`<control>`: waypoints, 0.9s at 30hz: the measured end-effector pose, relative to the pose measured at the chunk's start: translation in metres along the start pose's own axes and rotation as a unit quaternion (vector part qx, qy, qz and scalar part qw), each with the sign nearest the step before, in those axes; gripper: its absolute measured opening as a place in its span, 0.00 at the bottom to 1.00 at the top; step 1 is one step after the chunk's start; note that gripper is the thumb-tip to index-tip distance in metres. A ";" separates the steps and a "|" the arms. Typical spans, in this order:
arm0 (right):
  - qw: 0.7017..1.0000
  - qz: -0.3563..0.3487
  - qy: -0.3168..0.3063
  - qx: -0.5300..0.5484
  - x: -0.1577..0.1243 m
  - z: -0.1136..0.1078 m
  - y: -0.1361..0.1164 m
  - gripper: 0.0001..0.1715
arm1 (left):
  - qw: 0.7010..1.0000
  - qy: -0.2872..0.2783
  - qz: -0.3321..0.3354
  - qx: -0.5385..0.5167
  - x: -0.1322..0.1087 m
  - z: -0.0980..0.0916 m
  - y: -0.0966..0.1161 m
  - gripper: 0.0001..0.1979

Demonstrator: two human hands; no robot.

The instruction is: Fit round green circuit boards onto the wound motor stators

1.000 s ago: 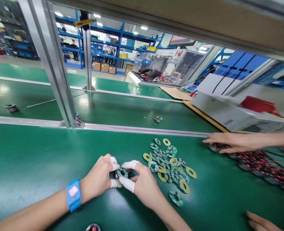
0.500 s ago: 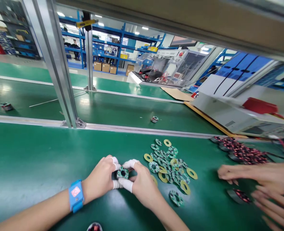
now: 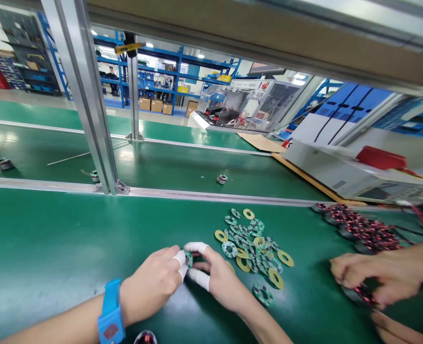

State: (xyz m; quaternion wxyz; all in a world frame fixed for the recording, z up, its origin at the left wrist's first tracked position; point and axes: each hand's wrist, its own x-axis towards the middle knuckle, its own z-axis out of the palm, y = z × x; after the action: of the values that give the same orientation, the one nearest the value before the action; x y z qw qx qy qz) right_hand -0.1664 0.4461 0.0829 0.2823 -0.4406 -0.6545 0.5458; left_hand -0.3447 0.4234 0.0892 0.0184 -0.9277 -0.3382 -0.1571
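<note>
A small round part with a green ring-shaped circuit board (image 3: 189,259) on its face is between my hands, mostly covered by fingers. My left hand (image 3: 157,277), with a blue wristband, grips it from the left, its white-covered fingertips pressed on the board's edge. From the right, my right hand (image 3: 216,277) curves thumb and index finger, both in white finger cots, around the same part. Whether a wound core sits under the board is hidden. Beside my right hand lies a loose pile of ring-shaped circuit boards (image 3: 229,249) and yellow rings (image 3: 286,258).
A copper-wound stator (image 3: 146,337) stands at the bottom edge. At right, a co-worker's hand (image 3: 379,274) holds another stator (image 3: 356,294) near a row of stators (image 3: 354,224). A metal post (image 3: 85,95) and rail (image 3: 197,195) border the green table (image 3: 53,229).
My left hand has turned over the part, which now faces right and shows less of its board. The co-worker's hand has closed on a stator.
</note>
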 end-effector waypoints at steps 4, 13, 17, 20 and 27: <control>0.999 -0.011 0.031 -0.005 0.001 0.004 0.003 0.19 | 1.000 0.005 0.011 0.025 0.000 0.000 0.002 0.12; 1.000 -0.005 0.022 -0.003 0.003 -0.005 -0.002 0.24 | 0.999 -0.026 0.016 0.041 0.000 0.011 0.014 0.10; 0.992 0.009 0.124 -0.029 0.007 -0.013 -0.001 0.16 | 0.990 -0.040 -0.084 -0.104 0.004 -0.004 0.000 0.13; 0.985 0.046 0.164 -0.003 0.009 -0.013 -0.001 0.17 | 0.944 0.009 -0.206 -0.257 0.005 -0.019 -0.018 0.19; 0.987 0.056 0.143 -0.041 0.007 0.003 -0.007 0.19 | 0.885 -0.035 -0.255 -0.389 0.007 -0.016 -0.028 0.21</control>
State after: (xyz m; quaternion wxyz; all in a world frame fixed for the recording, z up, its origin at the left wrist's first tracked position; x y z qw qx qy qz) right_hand -0.1737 0.4512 0.0881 0.3232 -0.5615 -0.6035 0.4648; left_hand -0.3619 0.4470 0.1042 -0.3961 -0.7472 -0.4751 -0.2430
